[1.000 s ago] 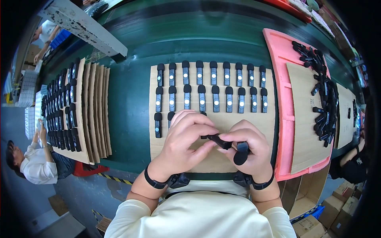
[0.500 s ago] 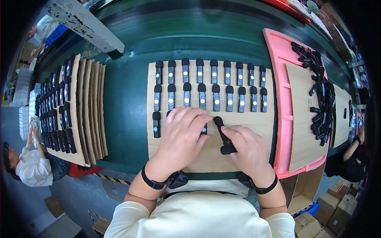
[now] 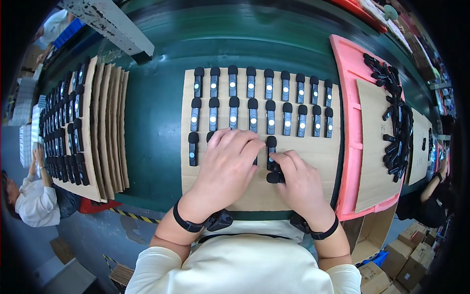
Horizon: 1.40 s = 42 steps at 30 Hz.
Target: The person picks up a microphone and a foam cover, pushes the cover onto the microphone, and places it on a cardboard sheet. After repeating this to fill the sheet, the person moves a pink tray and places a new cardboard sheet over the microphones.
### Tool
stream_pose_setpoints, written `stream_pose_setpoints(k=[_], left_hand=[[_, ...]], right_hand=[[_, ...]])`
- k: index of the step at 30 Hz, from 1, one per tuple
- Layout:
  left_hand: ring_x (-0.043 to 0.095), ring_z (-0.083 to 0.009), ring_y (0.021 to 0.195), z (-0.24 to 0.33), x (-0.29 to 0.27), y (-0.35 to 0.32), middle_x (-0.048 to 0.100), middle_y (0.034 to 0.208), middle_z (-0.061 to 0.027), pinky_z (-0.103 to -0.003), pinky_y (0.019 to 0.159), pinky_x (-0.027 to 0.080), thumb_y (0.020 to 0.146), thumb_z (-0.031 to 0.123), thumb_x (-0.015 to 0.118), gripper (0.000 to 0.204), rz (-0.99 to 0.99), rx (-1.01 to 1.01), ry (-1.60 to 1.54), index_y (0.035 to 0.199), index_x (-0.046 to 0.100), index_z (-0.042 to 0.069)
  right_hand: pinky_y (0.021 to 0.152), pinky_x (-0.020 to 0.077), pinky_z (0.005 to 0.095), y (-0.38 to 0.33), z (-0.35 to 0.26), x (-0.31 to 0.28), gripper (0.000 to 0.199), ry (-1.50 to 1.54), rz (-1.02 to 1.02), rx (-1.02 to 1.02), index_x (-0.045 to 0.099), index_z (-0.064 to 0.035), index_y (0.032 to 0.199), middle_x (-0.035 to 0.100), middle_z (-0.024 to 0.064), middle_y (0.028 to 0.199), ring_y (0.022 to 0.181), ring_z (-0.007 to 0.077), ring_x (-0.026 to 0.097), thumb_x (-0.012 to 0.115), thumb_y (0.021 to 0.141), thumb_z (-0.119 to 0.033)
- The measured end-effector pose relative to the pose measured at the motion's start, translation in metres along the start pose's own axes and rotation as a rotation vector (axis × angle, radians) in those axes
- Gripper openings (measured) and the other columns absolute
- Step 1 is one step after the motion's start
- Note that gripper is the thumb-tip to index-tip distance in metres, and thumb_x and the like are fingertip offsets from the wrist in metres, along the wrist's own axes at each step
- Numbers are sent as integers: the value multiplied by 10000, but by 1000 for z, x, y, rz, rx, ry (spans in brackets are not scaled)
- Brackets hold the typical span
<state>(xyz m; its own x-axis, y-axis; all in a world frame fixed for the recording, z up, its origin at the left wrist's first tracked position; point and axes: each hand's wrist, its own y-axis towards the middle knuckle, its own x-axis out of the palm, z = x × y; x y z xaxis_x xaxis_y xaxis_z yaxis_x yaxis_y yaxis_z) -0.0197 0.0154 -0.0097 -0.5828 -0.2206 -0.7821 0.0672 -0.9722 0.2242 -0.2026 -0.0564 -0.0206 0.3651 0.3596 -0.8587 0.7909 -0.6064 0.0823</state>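
Black clip-on microphones with foam heads lie in rows on a cardboard sheet (image 3: 235,198) before me. Two full rows are at the far side; the nearer third row is partly hidden under my left hand (image 3: 229,164). That hand rests over the row, thumb and index finger apart, beside a microphone mostly covered by its fingertips. My right hand (image 3: 299,183) pinches the lower end of a microphone (image 3: 271,147) standing in line with the third row, foam head away from me. A second microphone (image 3: 275,177) sticks out sideways from under the same fingers, its body mostly hidden.
At right, a pink foam tray (image 3: 348,147) carries cardboard and a heap of loose microphones (image 3: 399,132). Cardboard sheets stacked at left (image 3: 110,132) bear more microphones. A grey metal post (image 3: 110,27) rises at far left. Other people work at both sides.
My right hand has brought the tilted microphone upright into line with the third row. The second foam head has shifted slightly left and away from me. The left hand stays nearly in place.
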Motion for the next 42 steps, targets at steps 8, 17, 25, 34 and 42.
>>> stream_pose_setpoints(k=[8,17,25,34,42], left_hand=[[586,-301,974,1,-4,1,639,1015,-91,-416,904,422,704,93,809,367,106,78,-216,1020,628,56],[593,-288,839,2,-7,-3,639,893,-103,-384,840,445,750,125,804,284,50,110,-305,957,637,26],[617,-251,824,1,-5,-7,662,900,-87,-355,801,433,762,120,796,253,262,25,-624,954,653,40],[623,-248,825,-1,-4,-3,673,898,-82,-358,807,436,768,126,797,262,268,195,-591,963,651,30],[627,-253,839,-2,-5,-5,678,908,-92,-368,825,440,761,133,806,298,194,156,-651,992,655,20]], right_hand=[[642,523,398,2,-1,-14,570,117,70,-8,501,-43,1218,588,137,961,774,329,634,726,696,-8],[649,520,332,23,-18,-31,576,220,134,-79,510,-30,1258,607,117,946,767,235,644,720,728,51],[637,427,211,-5,0,-37,448,962,181,314,578,9,1213,578,4,857,752,63,541,737,794,26],[646,436,233,-5,-5,-33,347,891,162,101,665,14,1101,636,38,871,728,102,560,769,770,27],[620,428,241,-4,-3,-28,358,752,267,-104,678,5,1078,647,72,855,697,136,558,806,744,-3]])
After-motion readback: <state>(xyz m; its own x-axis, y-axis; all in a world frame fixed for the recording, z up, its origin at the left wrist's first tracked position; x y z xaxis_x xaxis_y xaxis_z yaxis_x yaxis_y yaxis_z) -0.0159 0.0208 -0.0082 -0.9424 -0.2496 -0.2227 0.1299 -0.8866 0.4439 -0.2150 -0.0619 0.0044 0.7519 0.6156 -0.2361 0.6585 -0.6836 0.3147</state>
